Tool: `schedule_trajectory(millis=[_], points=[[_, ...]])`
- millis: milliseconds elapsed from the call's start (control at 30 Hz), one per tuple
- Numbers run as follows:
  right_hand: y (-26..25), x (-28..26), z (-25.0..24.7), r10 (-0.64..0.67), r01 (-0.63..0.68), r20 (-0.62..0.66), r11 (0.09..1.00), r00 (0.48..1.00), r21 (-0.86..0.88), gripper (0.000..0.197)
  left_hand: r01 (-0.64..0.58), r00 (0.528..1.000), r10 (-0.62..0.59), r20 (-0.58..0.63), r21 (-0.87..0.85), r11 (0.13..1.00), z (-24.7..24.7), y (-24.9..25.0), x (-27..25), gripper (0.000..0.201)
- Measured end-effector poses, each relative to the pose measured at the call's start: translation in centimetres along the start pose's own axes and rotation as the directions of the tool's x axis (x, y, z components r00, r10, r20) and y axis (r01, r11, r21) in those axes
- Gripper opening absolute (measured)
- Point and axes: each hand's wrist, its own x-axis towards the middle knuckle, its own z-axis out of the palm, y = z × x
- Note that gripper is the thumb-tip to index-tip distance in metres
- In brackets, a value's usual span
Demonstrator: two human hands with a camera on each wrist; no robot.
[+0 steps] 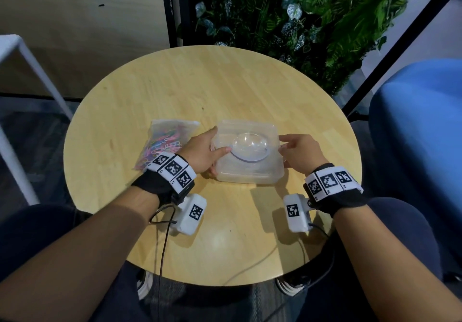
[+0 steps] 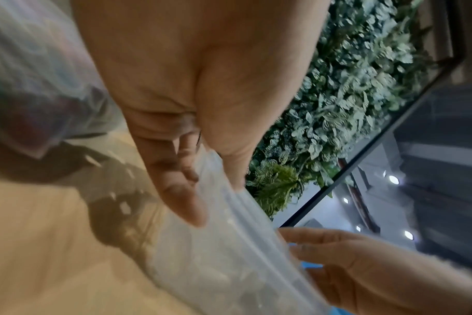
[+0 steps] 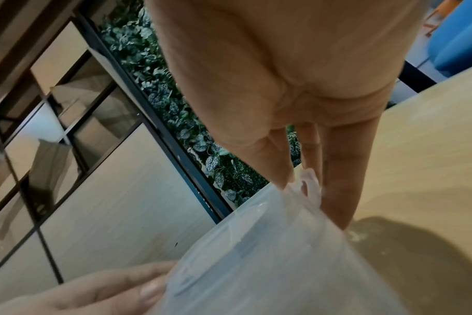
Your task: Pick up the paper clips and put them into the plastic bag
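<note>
A clear plastic bag (image 1: 167, 141) full of colourful paper clips lies flat on the round wooden table (image 1: 200, 84), left of centre; it shows blurred in the left wrist view (image 2: 35, 85). Beside it sits a translucent lidded plastic container (image 1: 250, 169). My left hand (image 1: 210, 146) grips its left side, thumb on the lid, fingers round the edge (image 2: 192, 191). My right hand (image 1: 290, 149) holds the right side, thumb and fingers pinching a small tab (image 3: 307, 181) on the container's rim. No loose paper clips are visible; the container's inside is unclear.
A blue chair (image 1: 420, 134) stands close on the right. A wall of green plants (image 1: 300, 21) rises behind the table. A white metal frame (image 1: 25, 59) stands at the left. Camera cables (image 1: 162, 246) trail over the table's near edge.
</note>
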Motion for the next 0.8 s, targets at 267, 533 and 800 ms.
schedule_trajectory(millis=[267,533,800], points=[[0.6,0.4,-0.2,0.21,-0.198,-0.002,0.924,0.978,0.328,0.014,0.071,0.922,-0.081,-0.38,-0.039,0.997,0.6,0.3,-0.3,0.02],[-0.7,-0.7,0.3,0.215,-0.189,-0.167,0.969,0.962,0.156,0.01,0.068,0.884,0.048,-0.464,0.229,0.971,2.2,1.1,-0.7,0.035],[-2.1,0.4,1.1,0.035,-0.094,-0.201,0.952,0.979,-0.29,0.013,0.149,0.895,-0.011,-0.445,0.276,0.95,1.9,3.2,-1.4,0.021]])
